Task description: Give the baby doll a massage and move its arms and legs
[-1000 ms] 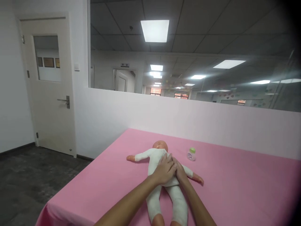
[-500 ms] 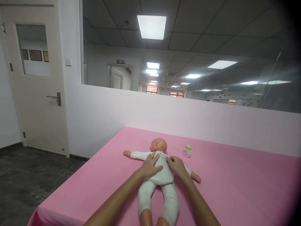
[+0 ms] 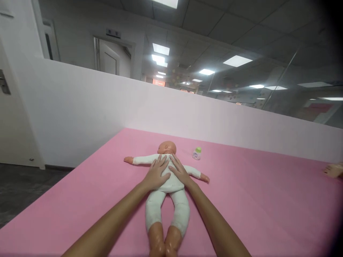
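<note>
A baby doll [image 3: 173, 184] in a white cloth body lies on the pink-covered table [image 3: 107, 200], its arms stretched out and its head turned to the left. My left hand [image 3: 157, 173] rests flat on the left side of the doll's upper torso, fingers spread. On the right side of the torso lies my right hand [image 3: 180, 170], its fingers stretched toward the doll's neck. Both palms face down on the white cloth, and neither hand grips anything. Beyond the doll's right-hand arm stands a small clear bottle [image 3: 196, 154] with a green cap.
At the right edge of the table, part of a skin-coloured hand or doll limb [image 3: 333, 170] shows; I cannot tell which. A white low wall [image 3: 214, 117] with glass above it runs behind the table. A door [image 3: 16, 117] stands at the left.
My right hand's bent fingers have straightened and now lie flat on the doll's torso. The view has shifted right and down, bringing the limb at the right edge into sight.
</note>
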### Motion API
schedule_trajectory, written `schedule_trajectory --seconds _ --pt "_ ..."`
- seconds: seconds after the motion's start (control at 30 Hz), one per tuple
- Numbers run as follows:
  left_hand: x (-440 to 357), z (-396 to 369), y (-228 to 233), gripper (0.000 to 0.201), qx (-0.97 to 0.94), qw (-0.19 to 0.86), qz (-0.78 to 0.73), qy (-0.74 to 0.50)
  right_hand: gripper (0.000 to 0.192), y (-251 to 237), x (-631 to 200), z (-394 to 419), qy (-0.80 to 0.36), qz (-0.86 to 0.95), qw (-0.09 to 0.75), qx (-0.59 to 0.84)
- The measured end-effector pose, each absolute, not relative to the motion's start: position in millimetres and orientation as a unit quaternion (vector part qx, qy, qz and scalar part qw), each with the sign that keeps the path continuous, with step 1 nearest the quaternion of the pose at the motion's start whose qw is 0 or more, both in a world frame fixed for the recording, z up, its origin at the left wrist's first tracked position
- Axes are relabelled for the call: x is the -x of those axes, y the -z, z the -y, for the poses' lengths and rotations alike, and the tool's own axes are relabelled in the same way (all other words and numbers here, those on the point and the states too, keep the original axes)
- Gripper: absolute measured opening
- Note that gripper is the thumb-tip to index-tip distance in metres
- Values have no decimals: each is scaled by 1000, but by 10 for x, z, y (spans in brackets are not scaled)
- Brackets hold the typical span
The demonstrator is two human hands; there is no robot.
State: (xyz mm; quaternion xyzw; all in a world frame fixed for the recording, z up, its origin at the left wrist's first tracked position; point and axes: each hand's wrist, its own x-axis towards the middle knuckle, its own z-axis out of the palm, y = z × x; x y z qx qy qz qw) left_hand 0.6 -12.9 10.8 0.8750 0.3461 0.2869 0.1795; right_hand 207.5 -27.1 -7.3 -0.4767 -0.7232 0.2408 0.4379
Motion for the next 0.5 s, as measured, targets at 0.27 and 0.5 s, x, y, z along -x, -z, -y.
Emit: schedule_trajectory --seconds 0.27,0.5 --pt "78 1 -99 52 -852 257 -278 -361 87 -127 -2076 615 -285 742 388 466" --pt "76 -2 -47 59 -863 218 -308 -337 100 -156 -2087 660 -325 701 414 481"
